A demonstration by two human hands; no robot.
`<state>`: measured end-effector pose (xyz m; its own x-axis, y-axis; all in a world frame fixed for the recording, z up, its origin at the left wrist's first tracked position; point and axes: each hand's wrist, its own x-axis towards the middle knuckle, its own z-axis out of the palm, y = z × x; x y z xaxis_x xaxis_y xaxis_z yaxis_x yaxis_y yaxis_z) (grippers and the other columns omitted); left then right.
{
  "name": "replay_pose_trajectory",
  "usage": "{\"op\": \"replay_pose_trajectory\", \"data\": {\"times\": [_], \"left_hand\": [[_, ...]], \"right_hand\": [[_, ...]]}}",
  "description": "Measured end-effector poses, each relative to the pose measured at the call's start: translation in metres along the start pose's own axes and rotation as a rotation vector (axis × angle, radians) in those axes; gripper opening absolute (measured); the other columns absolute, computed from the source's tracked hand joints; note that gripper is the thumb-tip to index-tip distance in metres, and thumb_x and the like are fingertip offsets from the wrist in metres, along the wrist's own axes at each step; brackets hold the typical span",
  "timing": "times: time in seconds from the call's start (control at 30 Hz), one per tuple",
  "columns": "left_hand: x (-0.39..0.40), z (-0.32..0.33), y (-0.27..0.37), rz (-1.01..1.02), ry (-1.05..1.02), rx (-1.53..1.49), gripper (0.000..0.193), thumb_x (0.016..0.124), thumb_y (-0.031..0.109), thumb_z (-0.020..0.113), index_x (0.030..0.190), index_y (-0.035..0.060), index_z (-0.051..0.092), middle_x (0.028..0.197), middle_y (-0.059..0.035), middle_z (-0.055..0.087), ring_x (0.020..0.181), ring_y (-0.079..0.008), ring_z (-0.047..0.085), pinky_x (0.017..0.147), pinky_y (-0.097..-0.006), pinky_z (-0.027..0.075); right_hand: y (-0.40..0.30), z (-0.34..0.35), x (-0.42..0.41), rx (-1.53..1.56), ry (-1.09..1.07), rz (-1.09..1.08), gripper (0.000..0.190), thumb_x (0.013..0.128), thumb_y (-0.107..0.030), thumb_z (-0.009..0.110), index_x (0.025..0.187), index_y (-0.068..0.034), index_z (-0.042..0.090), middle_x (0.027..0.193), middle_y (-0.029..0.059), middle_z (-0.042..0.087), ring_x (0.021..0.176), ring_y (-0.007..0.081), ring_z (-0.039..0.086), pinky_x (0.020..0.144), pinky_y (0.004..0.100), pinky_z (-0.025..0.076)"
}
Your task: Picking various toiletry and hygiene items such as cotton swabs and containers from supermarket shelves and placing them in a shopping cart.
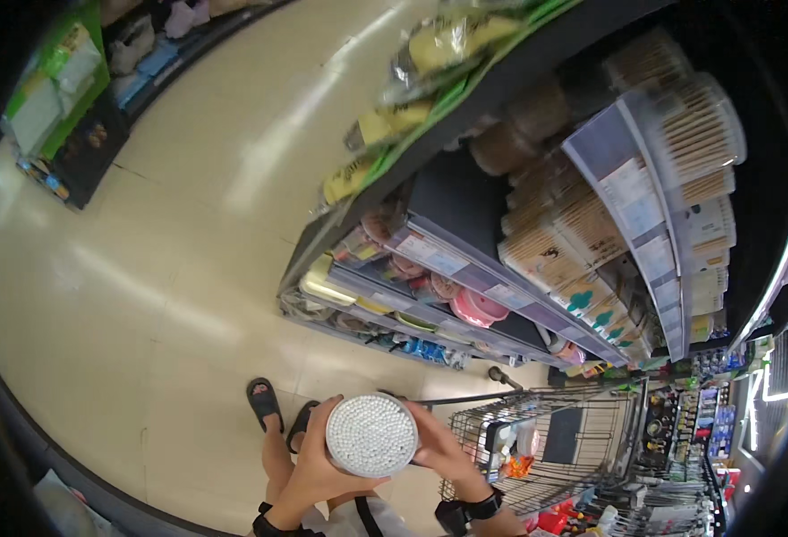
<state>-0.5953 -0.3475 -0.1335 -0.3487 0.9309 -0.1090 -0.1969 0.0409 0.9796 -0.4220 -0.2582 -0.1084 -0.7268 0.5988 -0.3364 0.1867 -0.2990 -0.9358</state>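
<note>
Both my hands hold a round tub of cotton swabs (371, 435) in front of my body, its top turned up so that the packed white tips show. My left hand (316, 456) wraps around the tub's left side and lower edge. Against its right side rests my right hand (437, 440). The fingers' undersides and the tub's side wall are mostly hidden. Dark bands circle both wrists.
A wire shopping cart (568, 429) with several packaged goods stands at the right. Shelves with packs of cotton swabs (561, 248) rise at the upper right, a pink plastic container (478, 307) lower down. A green-edged display (75, 101) stands upper left on the tiled floor (145, 268).
</note>
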Motion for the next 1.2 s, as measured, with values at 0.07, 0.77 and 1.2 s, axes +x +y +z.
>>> {"op": "replay_pose_trajectory", "data": {"times": [0.07, 0.77, 1.2], "left_hand": [[0.005, -0.006, 0.024, -0.012, 0.007, -0.119, 0.099, 0.038, 0.027, 0.083, 0.117, -0.0025, 0.031, 0.111, -0.0131, 0.044, 0.102, -0.0230, 0.045, 0.087, -0.0350, 0.036], [0.002, -0.071, 0.169, 0.307, 0.020, 0.036, 0.099, 0.043, 0.010, 0.080, 0.124, 0.0006, 0.025, 0.120, -0.0124, 0.040, 0.110, -0.0211, 0.041, 0.092, -0.0339, 0.033], [0.007, -0.071, 0.174, 0.335, 0.103, 0.089, 0.097, 0.040, 0.013, 0.082, 0.120, -0.0024, 0.030, 0.113, -0.0121, 0.046, 0.103, -0.0191, 0.046, 0.087, -0.0321, 0.038]], "right_hand": [[-0.030, -0.008, 0.012, -0.073, 0.044, -0.130, 0.056, 0.075, -0.010, 0.056, 0.123, 0.000, 0.029, 0.122, 0.0139, 0.037, 0.115, 0.0227, 0.034, 0.095, 0.0352, 0.026], [-0.186, -0.080, 0.248, -1.402, 1.198, -0.301, 0.038, 0.079, -0.027, 0.047, 0.109, -0.002, 0.046, 0.111, 0.0148, 0.048, 0.101, 0.0311, 0.045, 0.090, 0.0395, 0.030], [-0.181, -0.072, 0.230, -1.340, 1.099, -0.311, 0.045, 0.078, -0.032, 0.048, 0.112, -0.003, 0.043, 0.113, 0.0121, 0.047, 0.101, 0.0334, 0.044, 0.092, 0.0398, 0.028]]}}
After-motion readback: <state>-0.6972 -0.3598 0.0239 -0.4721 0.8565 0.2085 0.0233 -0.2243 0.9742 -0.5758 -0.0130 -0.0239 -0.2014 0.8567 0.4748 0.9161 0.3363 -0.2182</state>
